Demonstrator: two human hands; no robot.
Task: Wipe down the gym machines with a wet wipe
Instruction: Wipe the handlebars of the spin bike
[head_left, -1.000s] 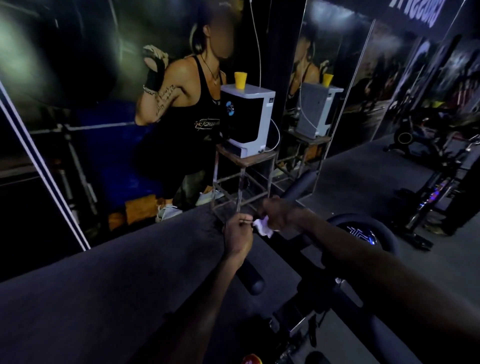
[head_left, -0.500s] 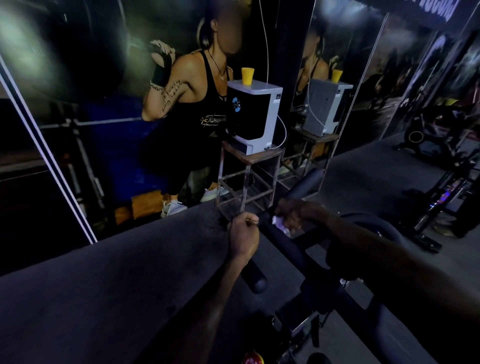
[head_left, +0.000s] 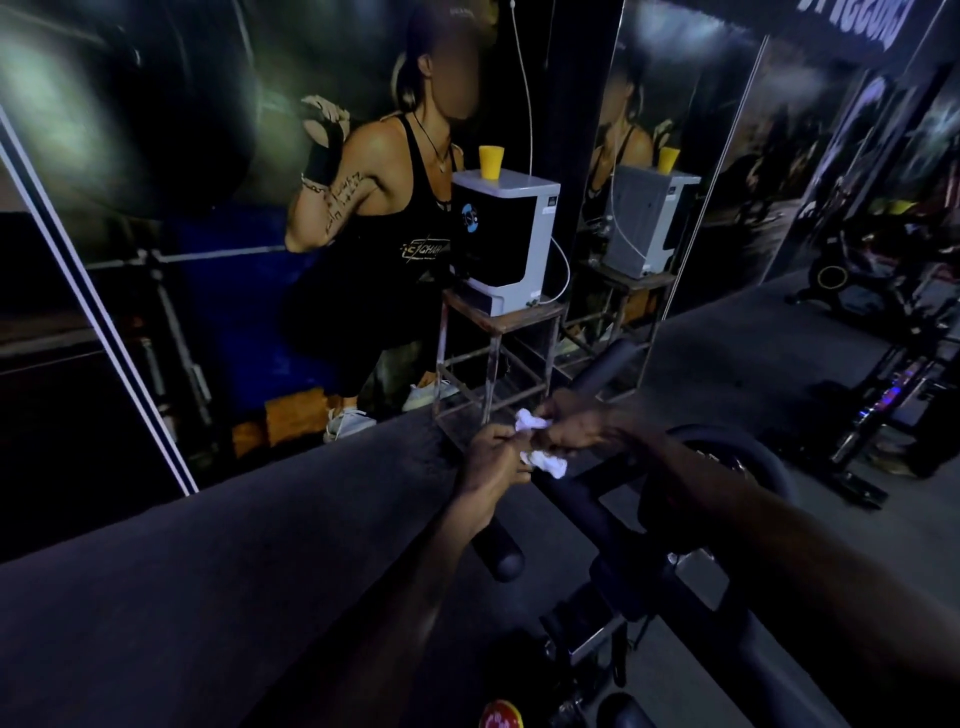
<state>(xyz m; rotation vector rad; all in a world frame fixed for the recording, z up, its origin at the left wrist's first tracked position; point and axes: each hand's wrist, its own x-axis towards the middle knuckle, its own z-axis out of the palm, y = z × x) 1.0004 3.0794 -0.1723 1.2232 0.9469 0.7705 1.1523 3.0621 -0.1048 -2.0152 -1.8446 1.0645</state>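
White wipe (head_left: 540, 457) pinched by both hands (left (head_left: 491, 457), right (head_left: 574, 428)) above the handlebar (head_left: 582, 499).

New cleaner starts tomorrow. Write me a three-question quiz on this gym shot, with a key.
1. True or false: the white wet wipe is draped over the water purifier.
2. Multiple choice: what stands on top of the water purifier? A) a yellow cup B) a towel C) a spray bottle
3. Short answer: which hands hold the wipe, and above what?

Key
1. False. It is bunched between the hands, apart from the purifier.
2. A
3. Both: the left hand and the right hand pinch it together, above the exercise bike's black handlebar.
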